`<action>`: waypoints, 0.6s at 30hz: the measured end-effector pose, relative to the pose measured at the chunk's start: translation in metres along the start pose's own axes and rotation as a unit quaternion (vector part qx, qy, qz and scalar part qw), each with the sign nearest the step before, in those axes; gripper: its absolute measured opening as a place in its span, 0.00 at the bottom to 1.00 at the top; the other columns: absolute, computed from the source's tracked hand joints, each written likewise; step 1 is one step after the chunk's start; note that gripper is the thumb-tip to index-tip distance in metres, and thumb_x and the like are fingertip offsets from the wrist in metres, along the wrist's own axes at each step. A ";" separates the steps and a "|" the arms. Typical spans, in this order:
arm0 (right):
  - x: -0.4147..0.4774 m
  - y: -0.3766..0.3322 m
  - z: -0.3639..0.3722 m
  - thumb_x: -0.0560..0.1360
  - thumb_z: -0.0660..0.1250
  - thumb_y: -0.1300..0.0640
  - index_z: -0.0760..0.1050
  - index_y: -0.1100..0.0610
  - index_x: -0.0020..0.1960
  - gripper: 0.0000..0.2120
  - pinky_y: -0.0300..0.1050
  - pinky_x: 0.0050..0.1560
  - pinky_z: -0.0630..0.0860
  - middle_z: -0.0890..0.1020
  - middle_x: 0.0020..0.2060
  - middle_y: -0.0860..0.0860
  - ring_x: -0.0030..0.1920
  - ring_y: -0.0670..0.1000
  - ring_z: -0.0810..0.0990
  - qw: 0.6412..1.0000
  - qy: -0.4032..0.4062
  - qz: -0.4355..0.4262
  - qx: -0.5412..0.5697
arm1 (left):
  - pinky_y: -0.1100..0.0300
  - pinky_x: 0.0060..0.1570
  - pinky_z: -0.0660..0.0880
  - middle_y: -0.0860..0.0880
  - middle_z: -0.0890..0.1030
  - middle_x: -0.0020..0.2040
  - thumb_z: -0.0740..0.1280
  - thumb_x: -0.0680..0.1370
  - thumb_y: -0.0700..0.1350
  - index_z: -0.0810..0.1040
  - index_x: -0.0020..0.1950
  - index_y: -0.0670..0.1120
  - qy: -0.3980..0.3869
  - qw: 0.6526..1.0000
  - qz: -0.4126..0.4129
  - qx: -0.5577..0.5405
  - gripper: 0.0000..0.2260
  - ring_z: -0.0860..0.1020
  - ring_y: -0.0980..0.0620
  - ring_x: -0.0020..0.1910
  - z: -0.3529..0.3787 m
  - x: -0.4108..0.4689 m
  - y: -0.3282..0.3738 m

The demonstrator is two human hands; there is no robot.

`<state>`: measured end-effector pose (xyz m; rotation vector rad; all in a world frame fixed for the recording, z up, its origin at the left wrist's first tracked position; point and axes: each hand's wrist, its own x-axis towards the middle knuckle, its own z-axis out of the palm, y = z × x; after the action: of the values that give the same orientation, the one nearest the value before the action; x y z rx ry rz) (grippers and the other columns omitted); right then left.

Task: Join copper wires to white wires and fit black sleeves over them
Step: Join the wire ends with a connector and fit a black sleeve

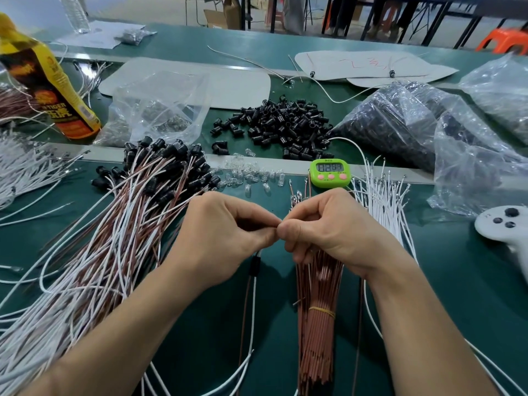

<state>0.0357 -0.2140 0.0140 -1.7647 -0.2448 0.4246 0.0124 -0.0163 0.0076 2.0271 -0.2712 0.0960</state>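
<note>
As left hand point(225, 235) and right hand point(337, 230) pinch the wires point(252, 304) with their fingers point(288, 232), the black sleeve point(255, 264) hangs just below.

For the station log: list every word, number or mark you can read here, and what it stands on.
"TIGER": on the label of the yellow bottle; the letters before it and the characters beneath are too blurred to read.
Four digits on the display of the green timer: too blurred to read with certainty.
Red handwriting on the grey sheet: an illegible scrawl.
Nothing else bears readable text.
</note>
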 end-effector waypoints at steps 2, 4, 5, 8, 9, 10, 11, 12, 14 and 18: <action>0.000 0.000 0.000 0.74 0.76 0.65 0.85 0.59 0.37 0.08 0.40 0.26 0.77 0.84 0.30 0.57 0.27 0.52 0.83 1.000 -0.001 0.005 0.014 | 0.63 0.36 0.80 0.60 0.85 0.35 0.80 0.71 0.45 0.87 0.45 0.61 0.001 1.000 0.023 0.010 0.11 0.84 0.58 0.34 0.000 -0.001 -0.002; -0.001 -0.002 0.000 0.73 0.77 0.63 0.85 0.59 0.37 0.07 0.40 0.26 0.77 0.84 0.30 0.57 0.26 0.51 0.82 1.000 -0.003 0.005 0.030 | 0.58 0.39 0.83 0.57 0.86 0.36 0.79 0.71 0.45 0.88 0.44 0.59 -0.002 1.000 0.002 -0.020 0.08 0.85 0.55 0.36 0.002 0.001 -0.004; -0.001 -0.003 0.000 0.73 0.77 0.62 0.85 0.58 0.37 0.06 0.40 0.26 0.77 0.83 0.30 0.57 0.26 0.51 0.82 0.999 -0.003 0.005 0.038 | 0.56 0.41 0.83 0.55 0.87 0.36 0.80 0.70 0.44 0.88 0.43 0.57 -0.002 0.999 -0.022 -0.049 0.08 0.86 0.53 0.36 0.003 0.003 -0.005; -0.002 -0.005 0.000 0.69 0.77 0.57 0.85 0.57 0.36 0.06 0.39 0.25 0.76 0.83 0.29 0.57 0.25 0.51 0.81 0.998 -0.006 0.007 0.054 | 0.60 0.40 0.82 0.49 0.87 0.36 0.80 0.70 0.39 0.88 0.41 0.52 -0.012 0.988 -0.085 -0.125 0.08 0.84 0.53 0.35 0.005 0.006 -0.007; -0.002 -0.005 0.001 0.68 0.77 0.55 0.85 0.57 0.35 0.06 0.39 0.25 0.76 0.83 0.29 0.57 0.25 0.51 0.81 0.998 -0.008 0.009 0.055 | 0.62 0.40 0.80 0.48 0.87 0.36 0.80 0.70 0.39 0.88 0.41 0.51 -0.022 0.986 -0.096 -0.138 0.07 0.83 0.54 0.34 0.005 0.006 -0.008; -0.002 -0.005 0.001 0.67 0.77 0.54 0.85 0.57 0.35 0.07 0.39 0.25 0.75 0.83 0.29 0.57 0.25 0.51 0.81 0.998 -0.009 0.011 0.057 | 0.63 0.39 0.80 0.47 0.87 0.36 0.80 0.70 0.38 0.89 0.41 0.50 -0.032 0.984 -0.100 -0.142 0.07 0.83 0.54 0.34 0.004 0.006 -0.008; -0.002 -0.005 0.001 0.67 0.77 0.53 0.85 0.57 0.35 0.07 0.39 0.25 0.75 0.83 0.29 0.57 0.25 0.50 0.81 0.998 -0.010 0.013 0.058 | 0.63 0.39 0.80 0.47 0.87 0.36 0.80 0.71 0.39 0.89 0.42 0.51 -0.041 0.984 -0.101 -0.138 0.07 0.83 0.55 0.34 0.004 0.006 -0.008; -0.001 -0.004 0.002 0.67 0.77 0.52 0.85 0.57 0.35 0.08 0.39 0.25 0.75 0.83 0.29 0.57 0.25 0.50 0.81 0.998 -0.009 0.013 0.059 | 0.63 0.39 0.80 0.48 0.87 0.36 0.80 0.71 0.39 0.89 0.42 0.51 -0.044 0.985 -0.102 -0.131 0.07 0.83 0.55 0.34 0.004 0.006 -0.008; -0.001 -0.004 0.003 0.67 0.77 0.51 0.85 0.57 0.36 0.09 0.39 0.25 0.75 0.83 0.29 0.57 0.25 0.50 0.81 0.998 -0.008 0.016 0.061 | 0.64 0.38 0.79 0.47 0.86 0.35 0.79 0.71 0.39 0.89 0.42 0.50 -0.042 0.985 -0.111 -0.122 0.06 0.82 0.56 0.33 0.004 0.007 -0.009; -0.001 -0.003 0.005 0.67 0.77 0.49 0.86 0.57 0.37 0.11 0.39 0.28 0.77 0.83 0.31 0.57 0.28 0.51 0.82 0.998 -0.008 0.016 0.061 | 0.65 0.38 0.77 0.44 0.86 0.36 0.77 0.73 0.37 0.87 0.40 0.46 -0.057 0.976 -0.145 -0.153 0.05 0.79 0.55 0.33 0.004 0.008 -0.008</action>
<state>0.0331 -0.2095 0.0158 -1.6473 -0.1981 0.4684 0.0214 -0.0178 -0.0003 1.7459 -0.0542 -0.2320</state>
